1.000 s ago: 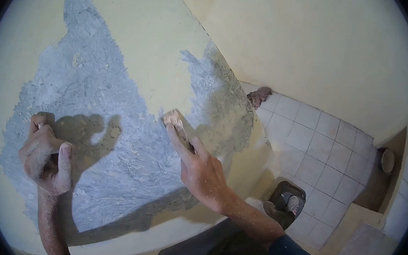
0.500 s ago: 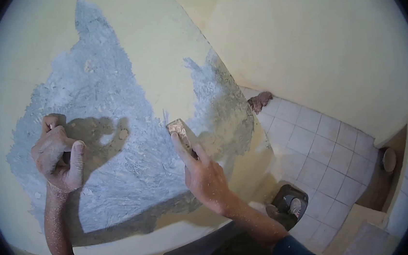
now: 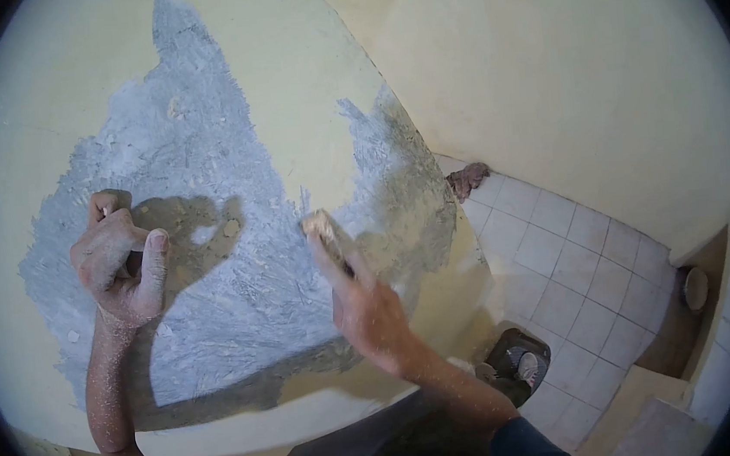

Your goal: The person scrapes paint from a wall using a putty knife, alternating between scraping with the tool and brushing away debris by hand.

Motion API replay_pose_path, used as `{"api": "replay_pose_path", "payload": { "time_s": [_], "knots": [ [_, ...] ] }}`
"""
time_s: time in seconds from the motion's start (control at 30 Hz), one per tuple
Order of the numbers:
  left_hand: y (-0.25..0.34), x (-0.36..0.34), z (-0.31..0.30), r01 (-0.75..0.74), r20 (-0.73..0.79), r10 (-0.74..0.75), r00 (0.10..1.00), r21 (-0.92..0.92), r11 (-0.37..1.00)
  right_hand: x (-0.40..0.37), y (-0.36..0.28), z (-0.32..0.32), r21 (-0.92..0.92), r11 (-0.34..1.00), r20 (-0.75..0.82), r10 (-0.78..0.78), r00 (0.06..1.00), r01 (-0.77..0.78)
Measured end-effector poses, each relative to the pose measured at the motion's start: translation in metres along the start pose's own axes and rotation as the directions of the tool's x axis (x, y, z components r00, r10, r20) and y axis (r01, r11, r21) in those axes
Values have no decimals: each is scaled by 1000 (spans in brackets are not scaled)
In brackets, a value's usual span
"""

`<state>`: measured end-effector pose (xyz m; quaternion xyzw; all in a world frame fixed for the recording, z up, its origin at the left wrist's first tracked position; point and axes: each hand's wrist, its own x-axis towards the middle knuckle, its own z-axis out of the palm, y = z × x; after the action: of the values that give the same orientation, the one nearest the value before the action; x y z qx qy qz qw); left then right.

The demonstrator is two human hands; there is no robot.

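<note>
A cream-painted wall (image 3: 291, 78) fills the left and centre, with a large grey bare patch (image 3: 208, 320) of rough texture. My right hand (image 3: 368, 310), slightly blurred, grips a small scraper-like tool (image 3: 320, 225), its worn end against the wall where cream paint meets grey. Dust covers my left hand (image 3: 125, 262), which is held before the grey patch at the left with fingers curled and thumb up. Whether those curled fingers hold anything is hidden. Its shadow falls on the patch to its right.
Right of the wall lies a tiled floor (image 3: 551, 272), with a crumpled brown cloth (image 3: 468, 181) by the far wall. Shoes (image 3: 527, 368) show on a dark mat or tray (image 3: 506, 350) below. A round dish-like object (image 3: 694, 289) sits in a recess at the right.
My left hand sits slightly higher and further right in view, as does the grey patch. The right hand has shifted slightly and is now blurred, still gripping the tool.
</note>
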<state>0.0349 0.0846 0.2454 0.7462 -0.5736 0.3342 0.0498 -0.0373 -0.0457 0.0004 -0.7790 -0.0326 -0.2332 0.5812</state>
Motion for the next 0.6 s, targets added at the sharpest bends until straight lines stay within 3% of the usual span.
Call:
{"api": "replay_pose_path", "payload": {
  "time_s": [0.03, 0.1, 0.17, 0.23, 0.33, 0.43, 0.53, 0.6],
  "knots": [
    [-1, 1, 1, 0, -11, 0, 1000, -4, 1000, -2, -2, 2, -24, 998, 41, 61, 997, -60],
    [-1, 2, 2, -16, -15, 16, 1000, 20, 1000, 8, 6, 7, 49, 997, -95, -56, 994, 61],
    [0, 2, 3, -20, -3, 20, 1000, 39, 999, 16, 9, 6, 100, 992, -111, -71, 991, 82],
    [0, 2, 2, -14, 5, 14, 1000, 51, 999, 20, 3, -8, 118, 993, -4, -4, 1000, 5],
    [-2, 3, 2, -49, 1, 49, 999, 36, 998, 9, 11, 13, 56, 998, -72, -28, 997, 32],
    [2, 3, 2, -27, 24, 25, 999, 72, 997, 28, 16, 14, 164, 980, -161, -86, 983, 112],
    [-1, 2, 1, -33, 23, 32, 999, 55, 998, 35, -2, -8, 17, 998, 31, 62, 998, -62],
    [-1, 4, 0, -50, 29, 48, 998, 54, 997, 19, 11, 19, 16, 997, -120, -78, 990, 81]
  ]
}}
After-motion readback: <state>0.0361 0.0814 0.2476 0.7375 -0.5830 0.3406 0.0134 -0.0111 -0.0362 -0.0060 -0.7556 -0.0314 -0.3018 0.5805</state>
